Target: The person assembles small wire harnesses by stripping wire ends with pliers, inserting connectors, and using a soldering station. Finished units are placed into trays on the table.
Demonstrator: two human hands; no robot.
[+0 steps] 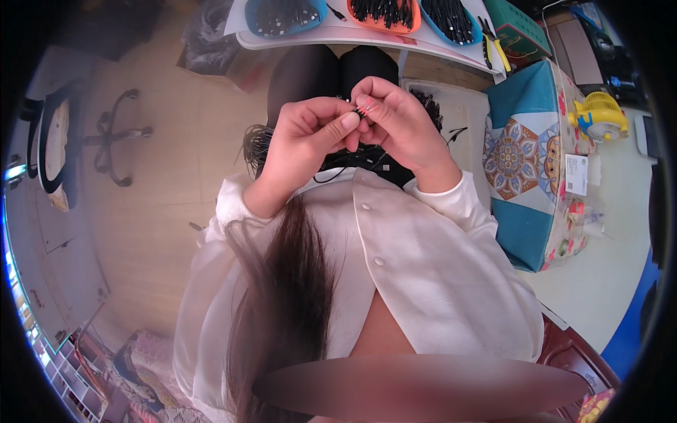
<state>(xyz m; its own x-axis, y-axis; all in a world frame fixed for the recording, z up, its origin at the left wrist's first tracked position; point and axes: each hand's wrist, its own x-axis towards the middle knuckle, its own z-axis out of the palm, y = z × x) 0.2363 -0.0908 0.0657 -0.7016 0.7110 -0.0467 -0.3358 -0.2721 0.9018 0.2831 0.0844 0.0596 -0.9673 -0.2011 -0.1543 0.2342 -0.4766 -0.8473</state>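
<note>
My left hand (pixel 310 137) and my right hand (pixel 402 127) meet above my lap, both closed around the end of a thin black cable. Fine coloured wires (pixel 364 111), reddish and green, stick out between the thumbs and fingertips. My left thumb presses on the cable's dark end; the right thumb and fingers pinch close beside it. Most of the cable is hidden by the fingers. Below the hands, a bundle of black cables (pixel 257 146) lies across my lap, its loose ends spreading out on the left.
Ahead stands a white table (pixel 282 41) with a blue bin (pixel 255 28), an orange bin (pixel 405 29) and another blue bin (pixel 462 42), all holding black cables. Yellow-handled pliers (pixel 502 55) lie at its right edge. A white tub (pixel 462 106), patterned box (pixel 518 225) and yellow fan (pixel 599 116) are on the right.
</note>
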